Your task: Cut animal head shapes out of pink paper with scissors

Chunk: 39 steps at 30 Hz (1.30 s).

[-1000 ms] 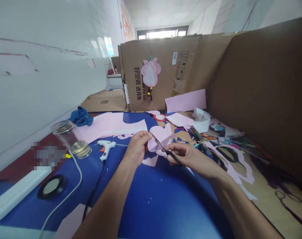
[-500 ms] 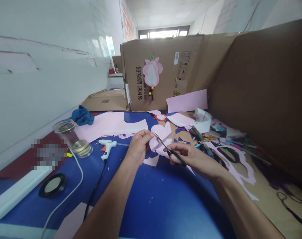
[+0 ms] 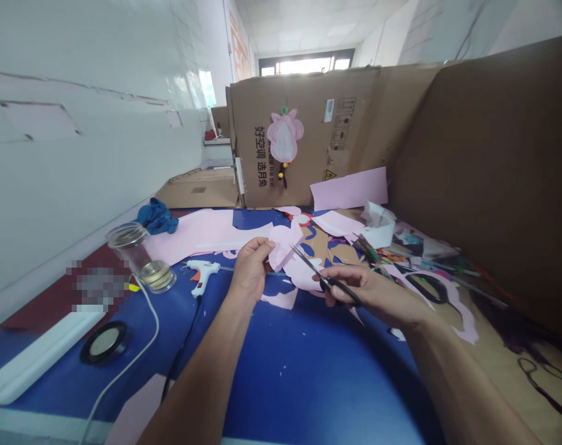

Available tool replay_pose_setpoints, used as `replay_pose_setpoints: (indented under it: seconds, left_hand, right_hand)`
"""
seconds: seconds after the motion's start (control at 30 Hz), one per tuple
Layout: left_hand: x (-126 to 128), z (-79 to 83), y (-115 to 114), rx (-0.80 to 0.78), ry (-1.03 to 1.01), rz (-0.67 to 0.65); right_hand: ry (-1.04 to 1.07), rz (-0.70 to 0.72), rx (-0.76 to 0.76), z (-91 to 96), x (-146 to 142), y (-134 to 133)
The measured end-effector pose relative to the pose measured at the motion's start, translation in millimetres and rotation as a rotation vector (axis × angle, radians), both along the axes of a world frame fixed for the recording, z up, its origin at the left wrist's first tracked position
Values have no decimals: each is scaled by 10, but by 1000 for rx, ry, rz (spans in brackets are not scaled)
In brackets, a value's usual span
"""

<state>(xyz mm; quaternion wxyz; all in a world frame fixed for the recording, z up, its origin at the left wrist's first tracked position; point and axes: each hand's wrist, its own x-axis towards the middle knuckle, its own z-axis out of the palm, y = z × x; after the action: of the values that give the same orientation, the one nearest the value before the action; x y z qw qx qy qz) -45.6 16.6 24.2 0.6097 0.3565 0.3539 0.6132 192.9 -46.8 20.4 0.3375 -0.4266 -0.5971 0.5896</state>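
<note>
Pinched in the fingers of my left hand is a pink paper cutout with a rounded outline, held above the blue table. My right hand grips black-handled scissors. Their blades point up and left, the tips close to the cutout's lower right edge; whether they touch it I cannot tell. Beneath lies another pale pink piece, partly hidden by the blades. A pink scrap rests on the table just below my left fingers.
To the left are a white glue gun, a glass jar, black tape and a white cable. Pink sheets lie behind. Cardboard with a pink paper figure stands at the back; cluttered scraps cover the right.
The scissors have drawn back right and slightly down from the cutout. My left hand has turned the pink cutout and shifted it a little left.
</note>
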Motion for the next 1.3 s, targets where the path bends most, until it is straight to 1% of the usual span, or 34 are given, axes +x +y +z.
replay_pose_setpoints:
  seconds: [0.13,0.27,0.4,0.5,0.63,0.7,0.8,0.87,1.07,1.2,1.3]
  left_hand:
    - [27,-20,-1,3,0,-22]
    - [44,-38,8,-4,-19,-19]
    - [47,-37,24,-25,-36,-8]
    - [59,-39,37,-24,-48,6]
    - [92,-68,52,-47,-70,-4]
    - [110,-92,60,-58,-88,-21]
    - [129,-130,74,-52,-109,-32]
    - [136,-152,84,-43,-118,-34]
    - [184,-204,80,-18,-177,-65]
    - [254,-204,21,-12,-162,-82]
    - [304,-182,-40,-20,-124,-94]
  right_hand:
    - [223,-234,-24,-117,-34,101]
    - [398,-386,-32,-194,-59,204]
    - [517,-503,-29,-206,-43,249]
    - [564,-516,0,-223,-56,256]
    - [515,-588,-20,-273,-132,267]
    - [532,-561,-60,-292,-174,274]
    - [630,-477,-95,-294,-212,279]
    - [678,-446,-108,-291,-218,282]
    - [625,-569,-112,-331,-221,303]
    - [652,-565,-146,-323,-250,309]
    - [676,-571,-135,-287,-262,301]
